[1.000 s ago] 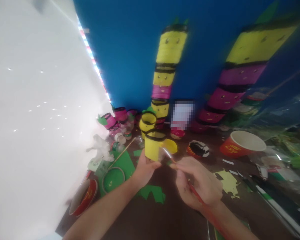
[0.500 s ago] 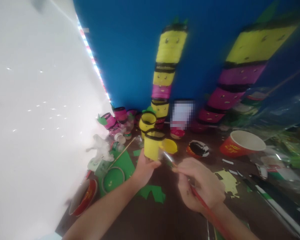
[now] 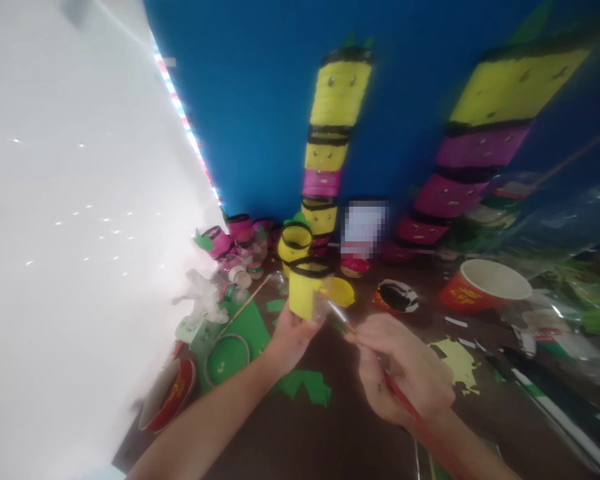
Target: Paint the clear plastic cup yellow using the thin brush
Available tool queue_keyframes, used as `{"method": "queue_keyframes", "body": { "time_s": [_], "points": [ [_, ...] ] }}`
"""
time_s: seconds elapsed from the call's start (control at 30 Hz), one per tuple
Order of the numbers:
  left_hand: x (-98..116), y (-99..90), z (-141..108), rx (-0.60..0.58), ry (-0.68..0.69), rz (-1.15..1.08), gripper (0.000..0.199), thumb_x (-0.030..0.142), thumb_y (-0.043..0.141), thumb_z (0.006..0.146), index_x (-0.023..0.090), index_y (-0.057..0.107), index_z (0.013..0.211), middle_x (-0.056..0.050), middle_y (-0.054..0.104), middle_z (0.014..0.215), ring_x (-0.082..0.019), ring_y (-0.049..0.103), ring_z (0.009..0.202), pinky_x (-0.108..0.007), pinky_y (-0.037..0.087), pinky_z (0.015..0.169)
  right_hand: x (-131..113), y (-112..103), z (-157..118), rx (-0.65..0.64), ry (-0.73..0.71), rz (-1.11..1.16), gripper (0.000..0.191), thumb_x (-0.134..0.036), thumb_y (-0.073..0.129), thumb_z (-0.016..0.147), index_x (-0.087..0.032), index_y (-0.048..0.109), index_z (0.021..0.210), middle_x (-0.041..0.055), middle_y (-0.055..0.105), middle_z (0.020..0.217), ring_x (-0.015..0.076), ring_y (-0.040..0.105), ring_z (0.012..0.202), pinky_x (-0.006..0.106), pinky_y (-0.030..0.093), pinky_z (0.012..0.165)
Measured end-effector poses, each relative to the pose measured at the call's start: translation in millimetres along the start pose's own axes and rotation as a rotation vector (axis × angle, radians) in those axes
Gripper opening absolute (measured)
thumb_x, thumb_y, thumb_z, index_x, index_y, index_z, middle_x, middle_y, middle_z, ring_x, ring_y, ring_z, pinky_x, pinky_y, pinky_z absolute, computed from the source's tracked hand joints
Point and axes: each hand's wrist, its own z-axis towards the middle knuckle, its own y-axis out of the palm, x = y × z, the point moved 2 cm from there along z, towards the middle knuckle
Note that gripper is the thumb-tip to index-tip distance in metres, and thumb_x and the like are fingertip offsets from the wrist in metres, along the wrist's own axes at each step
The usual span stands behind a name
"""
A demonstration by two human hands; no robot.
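My left hand (image 3: 291, 339) pinches a yellow cup (image 3: 303, 293), my right hand (image 3: 405, 370) a paintbrush (image 3: 343, 316), near a bowl (image 3: 380, 303) of black paint (image 3: 395, 296).

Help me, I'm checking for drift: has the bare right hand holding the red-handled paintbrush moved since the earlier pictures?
Yes: the right hand has shifted slightly to the right, judged against the torn pale-yellow paper scrap.

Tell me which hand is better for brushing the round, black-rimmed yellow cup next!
Probably the right hand: its fingers hold the thin red-handled paintbrush, bristles close to the yellow cup, which the left hand is holding.
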Motion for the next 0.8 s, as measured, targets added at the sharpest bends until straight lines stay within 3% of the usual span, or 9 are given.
{"method": "queue_keyframes", "body": {
  "time_s": [0.27,0.67,0.8],
  "points": [
    [0.3,2.4,-0.6,-0.026,-0.014,-0.023,0.068,0.022,0.077,0.059,0.019,0.05,0.122,-0.01,0.052,0.129,-0.027,0.044,0.124,-0.041,0.029,0.108,2.4,2.6,0.0,0.015,0.034,0.013,0.025,0.001,0.054,0.068,-0.014,0.06,0.087,0.0034,0.065,0.075,0.0148,0.063,0.07,0.03,0.055,0.065],
    [-0.3,0.4,-1.2,0.003,-0.021,-0.005,0.06,0.023,0.077,0.059,0.02,0.054,0.115,-0.008,0.058,0.121,-0.025,0.048,0.12,-0.04,0.032,0.105,1.3,2.6,0.5,-0.032,0.052,0.014,0.022,-0.002,0.053,0.07,-0.019,0.057,0.082,0.0008,0.061,0.068,0.0148,0.06,0.064,0.029,0.052,0.058],
    [0.1,0.8,-0.9,0.005,-0.023,-0.003,0.062,0.023,0.077,0.06,0.02,0.053,0.117,-0.008,0.056,0.125,-0.025,0.046,0.122,-0.039,0.032,0.106,0.8,0.4,1.5,-0.008,0.045,-0.01,0.022,-0.002,0.053,0.07,-0.019,0.058,0.084,0.0014,0.062,0.071,0.0154,0.062,0.067,0.031,0.053,0.063]
  ]
}}
